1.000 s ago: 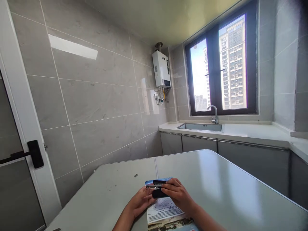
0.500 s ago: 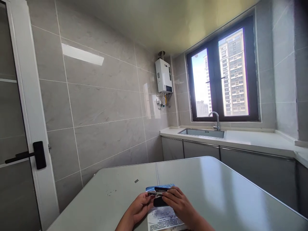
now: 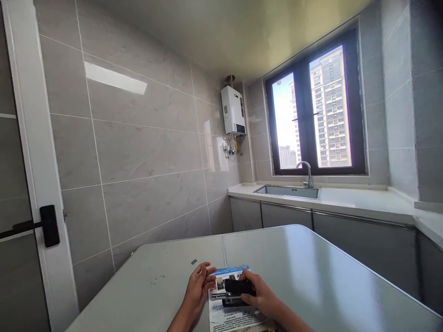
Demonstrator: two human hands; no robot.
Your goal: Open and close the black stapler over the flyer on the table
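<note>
Clock directions are taken from the stapler. At 10 o'clock, far left, stands a white-framed door with dark panels, fitted with a black lever handle. The grey tiled wall runs from the door toward 12 o'clock. On the smooth pale grey-green counter, small thin scattered bits lie between 9 and 10 o'clock. A short grey rectangular strip lies at 10 o'clock, near the fingertips of the left hand. The left hand is at 9 o'clock, palm turned upward, fingers bent, beside the stapler's metal end; whether its grip is spread or pinches something small cannot be told. A printed paper booklet, white with a blue top edge and small pictures, lies on the counter, its lower part extending to 6 o'clock. The black stapler with a silver metal arm is located over the booklet, metal end pointing to 9 o'clock; contact with the paper cannot be confirmed. A white box-shaped wall heater is mounted at 12 o'clock. The right hand, at 3 o'clock, has its grip closed around the stapler's black body, thumb below, fingers above. At 1 o'clock are a rectangular steel sink with a curved chrome faucet and a dark-framed window.
</note>
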